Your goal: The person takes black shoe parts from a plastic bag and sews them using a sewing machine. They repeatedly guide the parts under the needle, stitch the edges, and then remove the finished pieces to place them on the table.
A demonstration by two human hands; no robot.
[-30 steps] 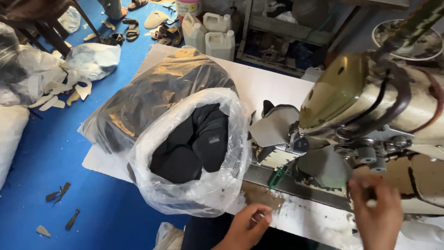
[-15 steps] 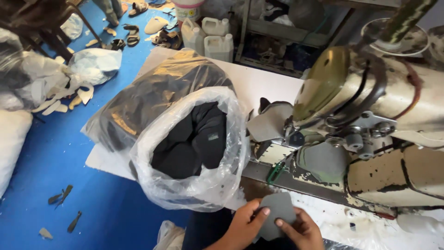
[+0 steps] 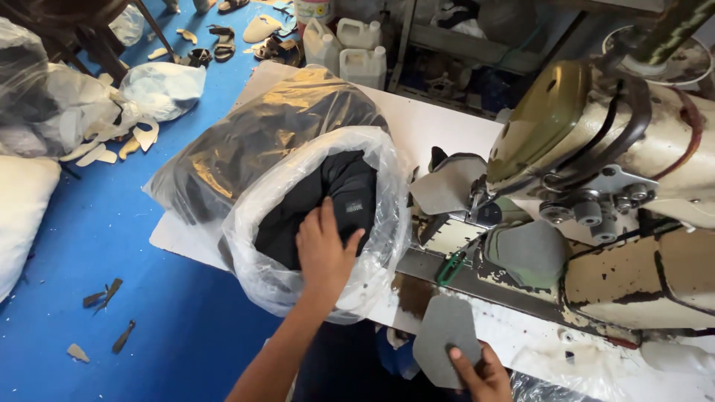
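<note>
Our left hand reaches into the open mouth of a clear bag, fingers spread and bent down over the black pieces stacked inside; the palm lies on the stack, but we cannot tell whether the grip has closed on any one piece. Our right hand sits low at the near edge of the view, thumb on top of a flat grey piece with cut corners, pinching it by its lower end while the rest stands free above the fingers.

That bag rests on the near left part of the white table, its rim rolled open toward us. Just behind it, touching, lies a second bag, shut and filled with dark material. Right of the bags stands an old cream sewing machine with worn paint, and a grey piece sits at its left end, another just below and to the right. Beyond the table stand white jugs. Down on the blue floor to the left we see tan cut-outs, more plastic bags and a few sandals.
</note>
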